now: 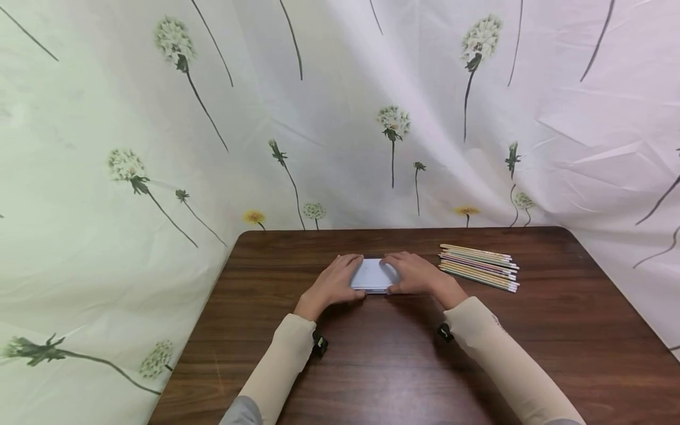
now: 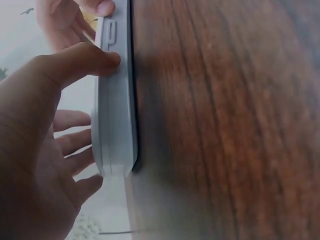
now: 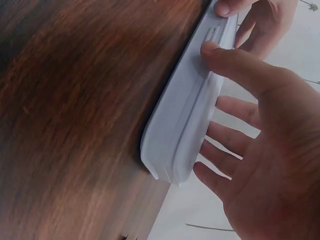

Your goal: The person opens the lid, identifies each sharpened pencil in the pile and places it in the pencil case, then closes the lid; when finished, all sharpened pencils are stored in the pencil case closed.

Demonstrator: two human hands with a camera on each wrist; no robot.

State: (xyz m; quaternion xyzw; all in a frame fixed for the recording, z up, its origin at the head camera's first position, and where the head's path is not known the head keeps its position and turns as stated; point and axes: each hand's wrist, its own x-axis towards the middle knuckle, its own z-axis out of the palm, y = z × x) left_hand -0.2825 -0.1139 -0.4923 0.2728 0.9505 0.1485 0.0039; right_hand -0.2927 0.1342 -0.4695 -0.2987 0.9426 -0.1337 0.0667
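Observation:
A flat, pale grey-white case (image 1: 373, 274) with rounded corners lies on the brown wooden table (image 1: 388, 354), its lid down. My left hand (image 1: 333, 282) holds its left end, thumb on the front side and fingers over the top. The right hand (image 1: 417, 275) grips the opposite end in the same way. In the left wrist view, a small latch (image 2: 111, 32) shows on the front of the case, near the thumb. Both thumbs press that front side in the right wrist view, close to the latch (image 3: 212, 35). What the case contains is hidden.
Several slim pencils (image 1: 478, 267) lie side by side on the table, right of my right hand. A pale cloth (image 1: 340, 118) printed with dandelions hangs behind the table and along its sides. Dark wrist cameras sit under both sleeves.

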